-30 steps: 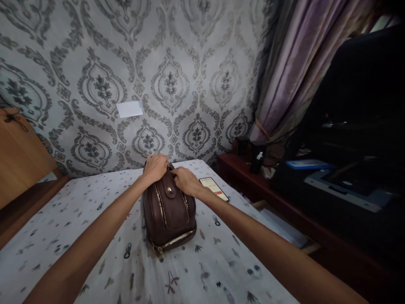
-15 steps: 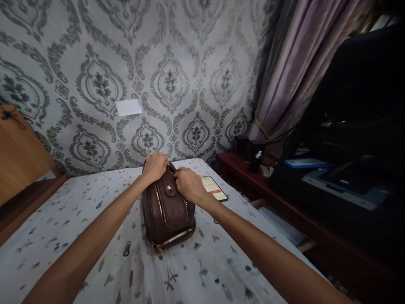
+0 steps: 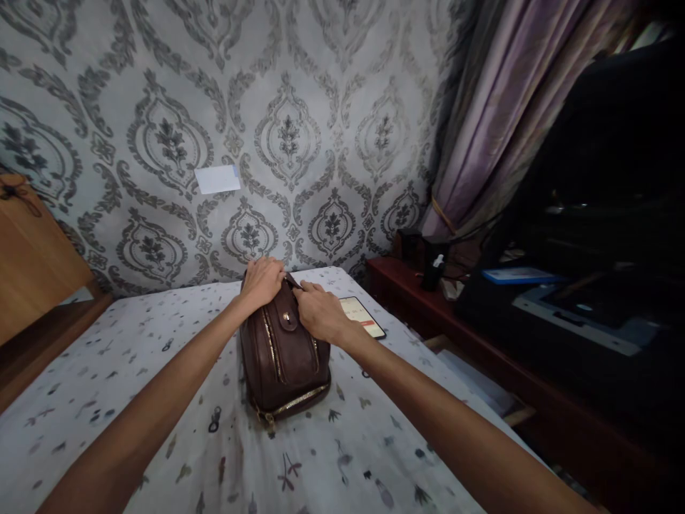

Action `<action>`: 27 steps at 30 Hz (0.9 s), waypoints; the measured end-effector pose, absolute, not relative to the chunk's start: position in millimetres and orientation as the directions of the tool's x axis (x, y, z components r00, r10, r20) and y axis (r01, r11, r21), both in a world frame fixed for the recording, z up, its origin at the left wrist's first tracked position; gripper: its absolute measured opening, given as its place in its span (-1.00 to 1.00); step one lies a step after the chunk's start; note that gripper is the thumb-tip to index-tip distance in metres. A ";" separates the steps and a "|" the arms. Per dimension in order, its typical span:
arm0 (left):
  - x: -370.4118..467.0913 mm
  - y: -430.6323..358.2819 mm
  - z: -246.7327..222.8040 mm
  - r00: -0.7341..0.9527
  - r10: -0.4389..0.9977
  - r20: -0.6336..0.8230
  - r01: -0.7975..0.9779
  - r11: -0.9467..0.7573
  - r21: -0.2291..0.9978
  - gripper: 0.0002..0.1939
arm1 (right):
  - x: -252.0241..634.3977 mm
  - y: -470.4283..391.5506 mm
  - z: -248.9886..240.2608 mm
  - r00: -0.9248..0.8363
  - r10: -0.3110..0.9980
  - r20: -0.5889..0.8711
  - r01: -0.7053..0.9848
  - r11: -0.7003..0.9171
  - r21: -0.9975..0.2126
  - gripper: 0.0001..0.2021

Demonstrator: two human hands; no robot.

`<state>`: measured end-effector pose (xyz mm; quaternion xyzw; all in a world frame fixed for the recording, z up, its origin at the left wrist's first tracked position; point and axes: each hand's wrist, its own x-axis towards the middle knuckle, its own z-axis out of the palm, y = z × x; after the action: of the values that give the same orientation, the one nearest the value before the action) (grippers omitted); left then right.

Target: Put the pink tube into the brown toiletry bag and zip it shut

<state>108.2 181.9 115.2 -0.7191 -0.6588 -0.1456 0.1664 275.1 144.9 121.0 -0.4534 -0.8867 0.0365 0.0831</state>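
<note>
A dark brown leather bag (image 3: pixel 292 350) with gold zips and a small gold clasp stands on the bed, one end towards me. My left hand (image 3: pixel 262 280) grips its far left upper edge, fingers curled over the top. Closed against the upper right side is my right hand (image 3: pixel 321 312), its fingertips pinched at a dark strap or edge of the bag; exactly which part they hold is hidden. A zip pull (image 3: pixel 267 420) hangs at the near lower corner. Just right of my right hand lies a phone (image 3: pixel 367 323) with a lit screen.
A white patterned sheet (image 3: pixel 187 400) covers the bed. On the right stand a dark red wooden unit (image 3: pixel 390 275) with an open drawer (image 3: pixel 476 378) and a large black screen (image 3: pixel 604 214). A wooden panel (image 3: pixel 37 257) is at the left, a patterned wall (image 3: pixel 332 143) behind.
My right hand has shifted very slightly at the bag's upper right side. The bag and my left hand look unmoved.
</note>
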 end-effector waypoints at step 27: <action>115.6 168.6 120.9 0.143 0.908 0.394 0.989 -0.112 -0.099 -0.77 | 273.5 142.6 114.9 -0.535 0.809 0.245 0.771 0.585 -0.250 -0.55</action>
<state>115.6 168.6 120.9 -0.7363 -0.6439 -0.1185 0.1706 273.5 142.6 114.9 -0.4518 -0.8742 0.0559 0.1690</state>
